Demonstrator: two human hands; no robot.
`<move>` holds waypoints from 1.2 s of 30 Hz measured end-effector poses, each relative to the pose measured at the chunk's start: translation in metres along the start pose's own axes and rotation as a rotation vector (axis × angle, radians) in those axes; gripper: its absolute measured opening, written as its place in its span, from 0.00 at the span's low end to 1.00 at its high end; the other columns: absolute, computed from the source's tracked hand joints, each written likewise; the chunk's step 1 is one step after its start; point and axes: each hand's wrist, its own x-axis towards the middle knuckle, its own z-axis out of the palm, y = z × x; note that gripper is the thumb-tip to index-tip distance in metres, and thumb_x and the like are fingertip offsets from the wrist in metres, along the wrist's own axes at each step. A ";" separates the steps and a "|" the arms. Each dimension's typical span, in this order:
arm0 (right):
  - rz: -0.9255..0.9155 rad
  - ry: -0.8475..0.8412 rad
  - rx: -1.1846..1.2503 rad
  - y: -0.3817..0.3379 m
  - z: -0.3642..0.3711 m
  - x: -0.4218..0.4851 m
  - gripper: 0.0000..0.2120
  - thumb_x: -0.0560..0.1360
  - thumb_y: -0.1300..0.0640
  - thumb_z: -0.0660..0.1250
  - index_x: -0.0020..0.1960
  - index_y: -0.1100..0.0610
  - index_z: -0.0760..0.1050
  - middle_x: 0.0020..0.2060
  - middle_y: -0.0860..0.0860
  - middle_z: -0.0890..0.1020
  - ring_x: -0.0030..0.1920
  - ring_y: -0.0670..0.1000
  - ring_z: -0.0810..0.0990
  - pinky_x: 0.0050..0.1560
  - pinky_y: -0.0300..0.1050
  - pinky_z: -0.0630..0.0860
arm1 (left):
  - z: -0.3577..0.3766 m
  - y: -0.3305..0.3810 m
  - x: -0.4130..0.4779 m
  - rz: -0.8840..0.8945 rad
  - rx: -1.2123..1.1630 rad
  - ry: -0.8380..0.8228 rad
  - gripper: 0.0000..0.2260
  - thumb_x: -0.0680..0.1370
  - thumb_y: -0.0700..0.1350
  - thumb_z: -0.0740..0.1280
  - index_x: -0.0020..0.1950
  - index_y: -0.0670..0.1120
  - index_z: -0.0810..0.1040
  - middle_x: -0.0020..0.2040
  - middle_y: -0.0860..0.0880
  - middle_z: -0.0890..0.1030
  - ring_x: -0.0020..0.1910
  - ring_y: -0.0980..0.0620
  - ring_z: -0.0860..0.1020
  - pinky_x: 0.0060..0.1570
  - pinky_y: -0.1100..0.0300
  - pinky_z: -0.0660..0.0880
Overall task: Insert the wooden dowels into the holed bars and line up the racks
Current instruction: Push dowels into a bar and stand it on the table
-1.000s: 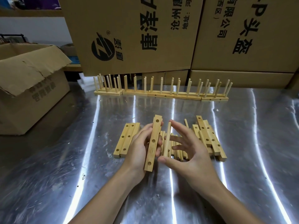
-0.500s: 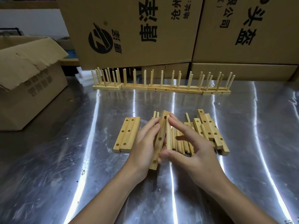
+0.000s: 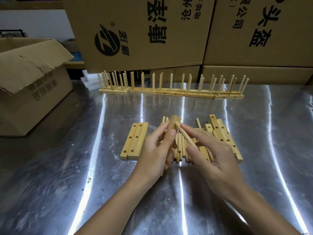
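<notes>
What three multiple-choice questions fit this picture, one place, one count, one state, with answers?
1. The finished racks stand:
A. at the table's far edge
B. inside the open box
C. beside the wrists
2. Holes showing on top of each of the flat bars left of the left hand:
A. one
B. three
C. seven
3. The right hand is:
A. flat on the table
B. pinching a dowel
C. gripping a box flap

A: they line the far edge below the cartons.
B: three holes run along each.
B: it pinches a dowel whose tip meets the held bar in the left hand.
</notes>
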 end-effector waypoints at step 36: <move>0.635 -0.128 0.461 0.004 -0.033 0.014 0.14 0.82 0.49 0.70 0.44 0.59 0.86 0.29 0.51 0.55 0.28 0.48 0.53 0.23 0.35 0.55 | 0.006 -0.012 -0.009 0.236 0.479 -0.094 0.24 0.85 0.48 0.67 0.80 0.62 0.70 0.69 0.66 0.80 0.68 0.64 0.78 0.64 0.68 0.75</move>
